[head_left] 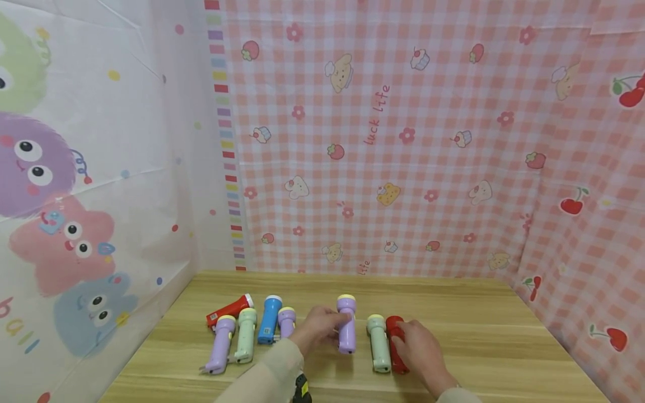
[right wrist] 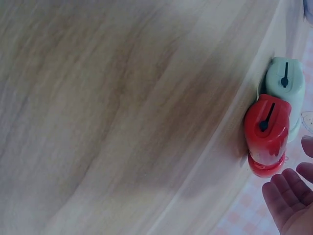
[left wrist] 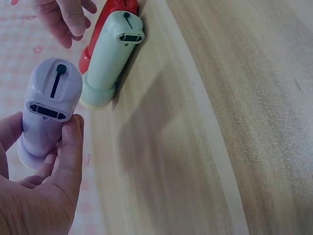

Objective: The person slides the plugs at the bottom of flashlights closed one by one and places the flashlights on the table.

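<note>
My left hand [head_left: 318, 326] grips a purple flashlight [head_left: 346, 333] with a pale yellow rim. In the left wrist view, thumb and fingers hold the sides of this purple flashlight [left wrist: 46, 115], its slotted end facing the camera and its shadow falling on the table. To its right lie a light green flashlight [head_left: 379, 344] and a red flashlight [right wrist: 268, 125], side by side. My right hand [head_left: 424, 351] is beside the red one, fingers loosely extended. A gap shows between the right hand [right wrist: 296, 198] and the red flashlight in the right wrist view.
On the left of the wooden table [head_left: 473, 324] lie more flashlights: red [head_left: 229, 310], purple [head_left: 220, 347], light green [head_left: 246, 336], blue [head_left: 269, 319], and another purple one [head_left: 286, 320] partly behind my left arm. A checked pink curtain [head_left: 383, 168] hangs along the table's back edge.
</note>
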Tool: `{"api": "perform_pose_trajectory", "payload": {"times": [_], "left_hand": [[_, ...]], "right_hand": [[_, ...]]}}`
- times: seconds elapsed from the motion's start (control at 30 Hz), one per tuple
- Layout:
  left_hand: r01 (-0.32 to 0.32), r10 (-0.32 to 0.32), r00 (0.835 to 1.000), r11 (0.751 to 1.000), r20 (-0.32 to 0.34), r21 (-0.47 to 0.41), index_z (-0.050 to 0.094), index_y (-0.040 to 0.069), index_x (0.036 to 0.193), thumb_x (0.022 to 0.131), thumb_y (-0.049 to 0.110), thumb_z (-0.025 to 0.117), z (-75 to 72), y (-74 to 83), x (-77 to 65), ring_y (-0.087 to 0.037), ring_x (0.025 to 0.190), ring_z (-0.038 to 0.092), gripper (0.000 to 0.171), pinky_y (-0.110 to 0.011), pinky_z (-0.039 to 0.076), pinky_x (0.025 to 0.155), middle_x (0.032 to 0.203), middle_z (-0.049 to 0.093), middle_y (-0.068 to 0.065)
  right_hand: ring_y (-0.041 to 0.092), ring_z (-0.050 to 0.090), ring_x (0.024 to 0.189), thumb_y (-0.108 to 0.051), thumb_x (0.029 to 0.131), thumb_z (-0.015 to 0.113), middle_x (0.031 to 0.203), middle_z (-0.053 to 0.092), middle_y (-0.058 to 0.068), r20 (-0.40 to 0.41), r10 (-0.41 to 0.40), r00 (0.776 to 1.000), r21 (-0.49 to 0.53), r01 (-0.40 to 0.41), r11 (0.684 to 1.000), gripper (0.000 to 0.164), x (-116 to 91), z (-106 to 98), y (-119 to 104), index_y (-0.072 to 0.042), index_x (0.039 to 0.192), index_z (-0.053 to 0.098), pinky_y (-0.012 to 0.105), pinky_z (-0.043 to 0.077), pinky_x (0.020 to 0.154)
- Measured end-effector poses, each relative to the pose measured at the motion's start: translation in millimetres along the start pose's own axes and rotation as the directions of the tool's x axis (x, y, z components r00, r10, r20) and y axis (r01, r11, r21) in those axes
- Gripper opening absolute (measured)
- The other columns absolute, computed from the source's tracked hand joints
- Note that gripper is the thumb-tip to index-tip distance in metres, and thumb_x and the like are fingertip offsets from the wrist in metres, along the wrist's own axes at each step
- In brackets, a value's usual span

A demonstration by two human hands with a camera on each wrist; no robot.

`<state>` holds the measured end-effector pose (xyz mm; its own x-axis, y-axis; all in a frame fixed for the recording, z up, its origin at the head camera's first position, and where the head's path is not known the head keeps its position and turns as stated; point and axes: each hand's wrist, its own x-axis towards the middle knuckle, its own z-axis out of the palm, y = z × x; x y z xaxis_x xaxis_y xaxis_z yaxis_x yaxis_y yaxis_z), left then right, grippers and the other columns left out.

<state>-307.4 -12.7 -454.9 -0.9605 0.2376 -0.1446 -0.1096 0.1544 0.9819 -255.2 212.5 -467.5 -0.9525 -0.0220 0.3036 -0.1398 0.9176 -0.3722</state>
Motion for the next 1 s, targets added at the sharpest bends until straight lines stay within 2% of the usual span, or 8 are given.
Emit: {"api": "perform_pose_trajectory", "payload": {"times": [0.4, 0.67, 1.0], "left_hand": [[0.018, -0.018, 1.000, 1.000, -0.013, -0.003, 0.058, -0.016, 0.103, 0.092, 0.012, 0.067, 9.4, -9.8, 2.4, -0.031, 0.082, 0.069, 0.031, -0.042, 0.059, 0.069, 0.091, 0.065, -0.019], [0.033, -0.032, 0.999, 0.998, -0.020, 0.050, 0.056, -0.014, 0.103, 0.092, 0.013, 0.068, 17.2, -14.1, 3.3, -0.029, 0.078, 0.069, 0.031, -0.042, 0.059, 0.069, 0.088, 0.066, -0.018], [0.045, -0.044, 0.998, 0.999, -0.034, 0.023, 0.051, -0.015, 0.103, 0.091, 0.009, 0.067, 25.7, -22.7, 5.8, -0.036, 0.081, 0.070, 0.031, -0.044, 0.060, 0.067, 0.089, 0.065, -0.023]], "right_hand": [[0.026, 0.061, 0.080, -0.015, 0.086, 0.074, 0.094, 0.064, 0.014, 0.021, -0.013, 1.000, -0.033, 0.014, 0.999, 0.027, 0, 7, 7, -0.001, 0.109, 0.071, 0.048, 0.052, 0.071], [0.025, 0.059, 0.080, -0.015, 0.086, 0.074, 0.096, 0.063, 0.015, 0.057, 0.009, 0.998, -0.035, -0.007, 0.999, 0.029, 1, 12, 9, 0.002, 0.110, 0.070, 0.048, 0.053, 0.074], [0.023, 0.058, 0.079, -0.012, 0.086, 0.074, 0.091, 0.062, 0.013, 0.030, -0.020, 0.999, -0.009, 0.020, 1.000, 0.024, -1, 15, 10, 0.002, 0.104, 0.071, 0.046, 0.052, 0.073]]}}
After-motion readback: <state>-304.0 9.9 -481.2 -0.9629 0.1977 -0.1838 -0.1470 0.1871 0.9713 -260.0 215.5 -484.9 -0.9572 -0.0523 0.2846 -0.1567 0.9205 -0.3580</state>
